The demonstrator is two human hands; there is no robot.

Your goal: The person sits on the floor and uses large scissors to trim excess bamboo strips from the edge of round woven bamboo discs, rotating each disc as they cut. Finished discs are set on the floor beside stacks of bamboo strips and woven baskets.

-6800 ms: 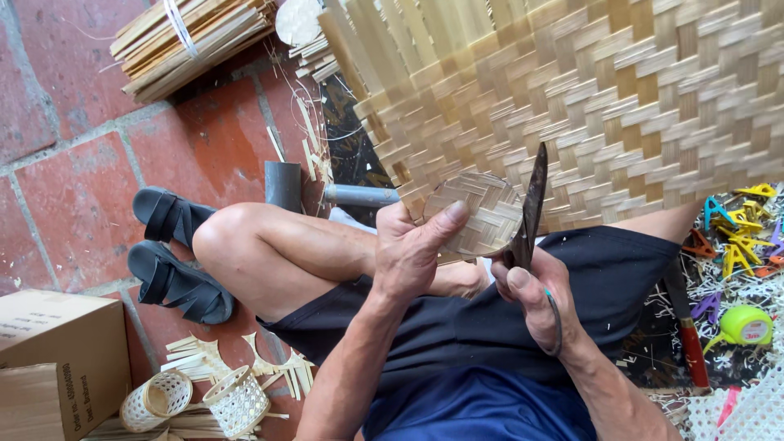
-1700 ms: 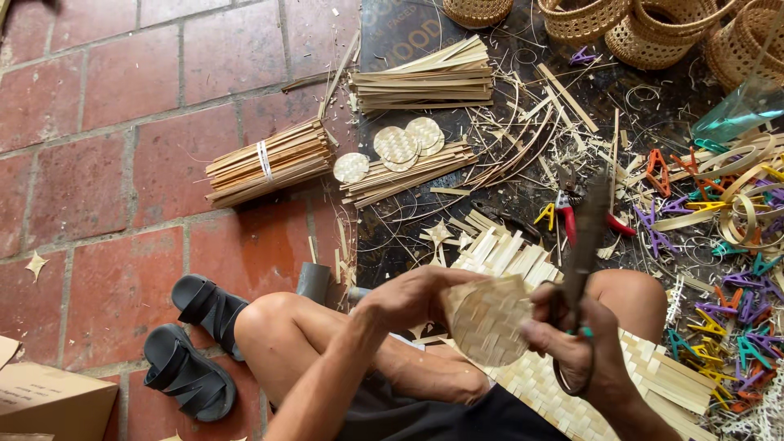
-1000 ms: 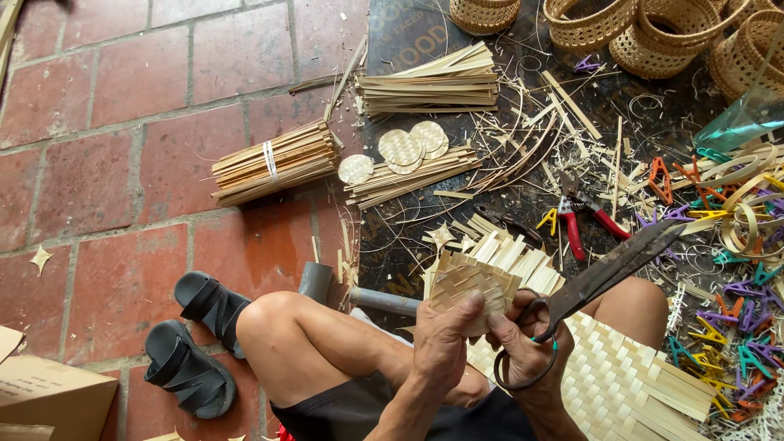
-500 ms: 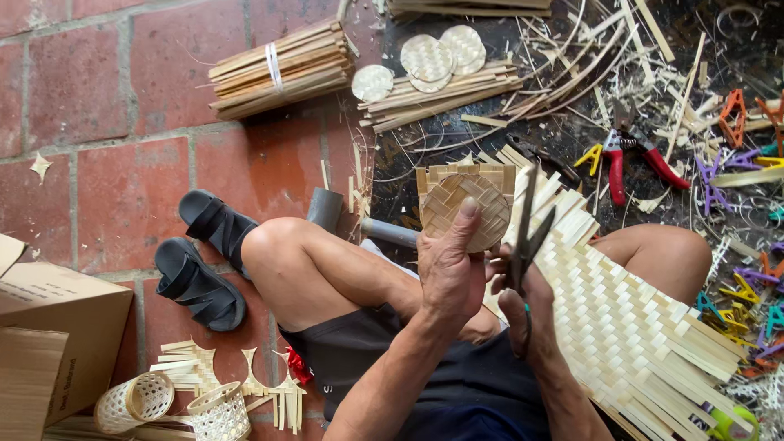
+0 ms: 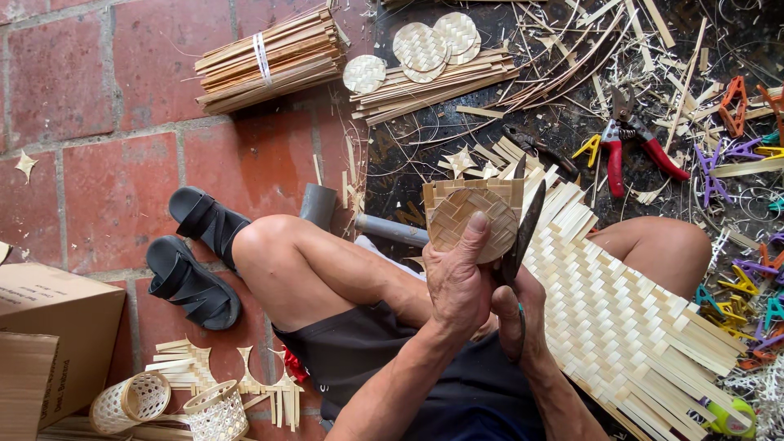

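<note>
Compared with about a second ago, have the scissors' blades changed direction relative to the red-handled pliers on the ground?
Yes. The scissors now point straight up beside the woven disc; before, they slanted toward the red-handled pliers.

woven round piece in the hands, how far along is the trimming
Done: three cut woven discs lie by the strip bundles, and the round piece's lower and right edges look curved. In hand: the left hand pins it while the right hand works scissors along its right edge. Left: square corners at the top, and the big woven mat looks uncut.
</note>
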